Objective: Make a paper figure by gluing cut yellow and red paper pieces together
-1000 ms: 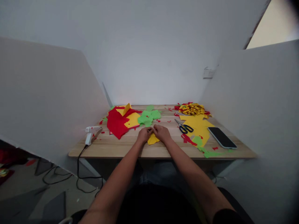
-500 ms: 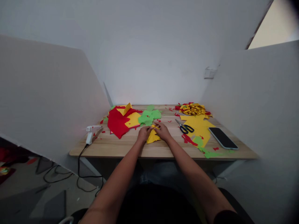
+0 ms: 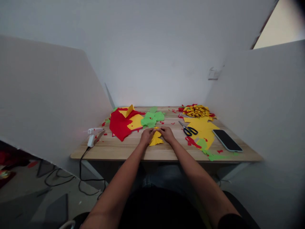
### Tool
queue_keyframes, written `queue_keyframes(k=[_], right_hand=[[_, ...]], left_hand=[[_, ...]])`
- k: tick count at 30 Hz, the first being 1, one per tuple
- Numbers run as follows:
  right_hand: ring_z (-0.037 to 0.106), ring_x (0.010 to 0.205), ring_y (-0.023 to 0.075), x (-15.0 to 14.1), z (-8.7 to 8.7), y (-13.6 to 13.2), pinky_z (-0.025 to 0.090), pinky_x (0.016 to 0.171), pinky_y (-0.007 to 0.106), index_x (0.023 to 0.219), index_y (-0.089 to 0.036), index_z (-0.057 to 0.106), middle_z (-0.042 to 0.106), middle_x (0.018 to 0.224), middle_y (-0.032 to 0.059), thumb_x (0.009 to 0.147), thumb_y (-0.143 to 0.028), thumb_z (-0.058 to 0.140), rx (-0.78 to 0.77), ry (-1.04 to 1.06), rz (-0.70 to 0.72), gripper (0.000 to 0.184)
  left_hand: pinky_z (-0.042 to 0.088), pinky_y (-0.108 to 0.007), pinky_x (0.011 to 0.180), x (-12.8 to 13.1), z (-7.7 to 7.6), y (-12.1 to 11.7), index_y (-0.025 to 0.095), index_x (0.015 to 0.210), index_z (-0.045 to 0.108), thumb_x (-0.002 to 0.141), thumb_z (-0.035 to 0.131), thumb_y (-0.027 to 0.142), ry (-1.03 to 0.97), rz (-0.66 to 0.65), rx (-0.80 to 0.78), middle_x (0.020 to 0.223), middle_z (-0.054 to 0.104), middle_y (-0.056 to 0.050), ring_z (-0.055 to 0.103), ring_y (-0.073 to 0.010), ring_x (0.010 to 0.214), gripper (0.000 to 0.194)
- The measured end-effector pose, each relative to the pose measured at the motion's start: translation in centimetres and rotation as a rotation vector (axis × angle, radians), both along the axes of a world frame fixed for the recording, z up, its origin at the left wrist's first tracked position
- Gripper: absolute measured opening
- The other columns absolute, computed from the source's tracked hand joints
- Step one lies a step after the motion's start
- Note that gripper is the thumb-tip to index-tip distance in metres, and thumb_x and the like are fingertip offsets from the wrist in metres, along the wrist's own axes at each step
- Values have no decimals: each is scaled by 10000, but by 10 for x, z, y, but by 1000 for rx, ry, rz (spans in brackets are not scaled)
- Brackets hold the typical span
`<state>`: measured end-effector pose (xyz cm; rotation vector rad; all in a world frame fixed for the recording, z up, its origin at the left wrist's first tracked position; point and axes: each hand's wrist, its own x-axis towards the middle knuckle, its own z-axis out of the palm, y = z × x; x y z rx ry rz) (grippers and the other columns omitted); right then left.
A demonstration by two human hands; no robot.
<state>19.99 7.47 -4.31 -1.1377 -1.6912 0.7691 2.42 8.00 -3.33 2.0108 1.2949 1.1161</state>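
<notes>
Between my hands, near the table's front middle, is a creased piece of yellow paper (image 3: 156,139). My left hand (image 3: 147,136) pinches its upper left part, fingers closed. From the other side my right hand (image 3: 166,134) pinches the top of the same piece, its fingertips almost meeting the left ones. The lower part fans out toward me over the wood. Just beyond my fingers lie crumpled green paper pieces (image 3: 152,119). Scissors (image 3: 188,128) with dark handles rest to the right, their blades partly open.
A white glue gun (image 3: 91,137) stands at the left with its cord over the edge. Red paper (image 3: 119,124) lies at the back left. Yellow sheets (image 3: 202,125), a phone (image 3: 227,140) and a heap of folded yellow pieces (image 3: 197,111) occupy the right. Partition panels flank the table (image 3: 119,153).
My right fingers have closed in toward the left ones at the top of the yellow paper. Its lower part looks slightly more spread. The surrounding things stay put.
</notes>
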Motion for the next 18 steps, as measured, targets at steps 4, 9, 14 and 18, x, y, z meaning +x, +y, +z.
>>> queue_keyframes(k=[4, 9, 14, 18], right_hand=[[647, 979, 233, 0, 1, -2, 560, 815, 404, 1182, -152, 609, 633, 1173, 64, 937, -358, 603, -25, -13, -4, 320], [648, 972, 229, -1, 4, -7, 560, 810, 401, 1173, -150, 614, 636, 1166, 64, 936, -356, 606, -30, -53, 3, 314], [652, 957, 225, -1, 6, -6, 561, 809, 400, 1153, -147, 619, 645, 1137, 59, 936, -360, 607, -13, -80, 12, 305], [649, 964, 217, -2, 4, -4, 557, 820, 405, 1160, -154, 615, 641, 1148, 67, 940, -351, 602, 1, -70, -7, 296]], left_hand=[[553, -364, 770, 0, 1, 4, 131, 1025, 638, 924, 582, 380, 2, -46, -29, 971, 669, -49, 648, -167, 845, 274], [549, -325, 706, 0, 2, 4, 125, 936, 649, 909, 604, 395, -23, -82, -56, 862, 666, -24, 640, -145, 756, 275], [546, -321, 701, -2, 3, 1, 124, 920, 646, 908, 606, 388, -50, -69, -61, 855, 660, -21, 635, -144, 755, 267], [552, -328, 712, -2, 3, 1, 125, 973, 642, 914, 598, 380, -61, -58, -75, 914, 664, -33, 642, -153, 789, 266]])
